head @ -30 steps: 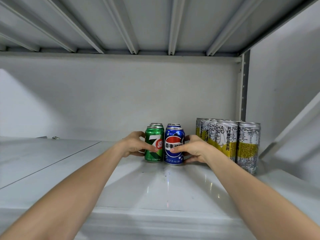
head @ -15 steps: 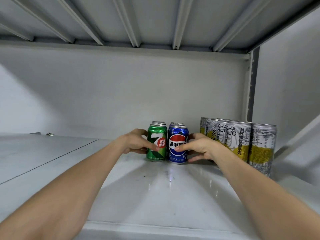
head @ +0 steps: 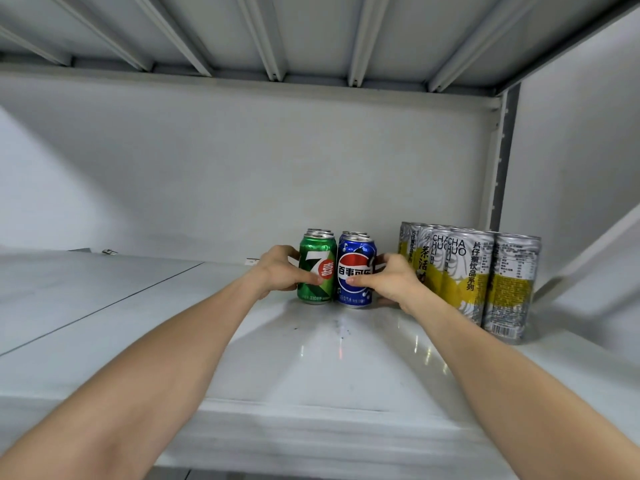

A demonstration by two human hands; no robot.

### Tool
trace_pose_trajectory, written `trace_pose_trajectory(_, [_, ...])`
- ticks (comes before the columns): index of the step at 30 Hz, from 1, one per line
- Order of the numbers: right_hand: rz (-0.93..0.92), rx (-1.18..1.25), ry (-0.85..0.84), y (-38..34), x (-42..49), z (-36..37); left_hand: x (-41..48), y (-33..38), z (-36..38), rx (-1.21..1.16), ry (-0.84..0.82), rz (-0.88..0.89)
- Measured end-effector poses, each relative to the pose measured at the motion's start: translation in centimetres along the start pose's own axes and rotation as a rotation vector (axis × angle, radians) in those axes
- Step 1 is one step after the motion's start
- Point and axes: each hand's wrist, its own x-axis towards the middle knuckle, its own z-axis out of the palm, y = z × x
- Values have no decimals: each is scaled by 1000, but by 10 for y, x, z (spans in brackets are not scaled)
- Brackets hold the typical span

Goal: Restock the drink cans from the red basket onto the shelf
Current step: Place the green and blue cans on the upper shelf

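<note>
A green 7-Up can (head: 317,268) and a blue Pepsi can (head: 356,271) stand upright side by side on the white shelf (head: 311,362), each with more cans of its kind lined up behind it. My left hand (head: 282,271) grips the green can from the left, thumb across its front. My right hand (head: 389,280) grips the blue can from the right, thumb on its label. The red basket is out of view.
A block of several tall silver-and-yellow tea cans (head: 474,271) stands just right of my right hand, near the shelf's right upright (head: 498,161). The shelf above (head: 277,36) hangs low overhead. Bare shelf stretches to the left (head: 86,306).
Both hands keep their hold on the two front cans, which have hardly shifted on the shelf. The view has drifted slightly, bringing the cans a little closer and higher.
</note>
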Motion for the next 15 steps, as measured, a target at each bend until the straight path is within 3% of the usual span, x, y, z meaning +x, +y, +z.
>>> trace_pose_trajectory(4, [-109,-418,185,-2,-10,1,-13,6,4,370,148,86])
trace_pose_trajectory(8, [-234,-750,250,-5,-29,0,-32,6,5,665,179,146])
trace_pose_trajectory(15, [-497,-1084,334,-10,-63,-1,-73,5,-9,1035,293,279])
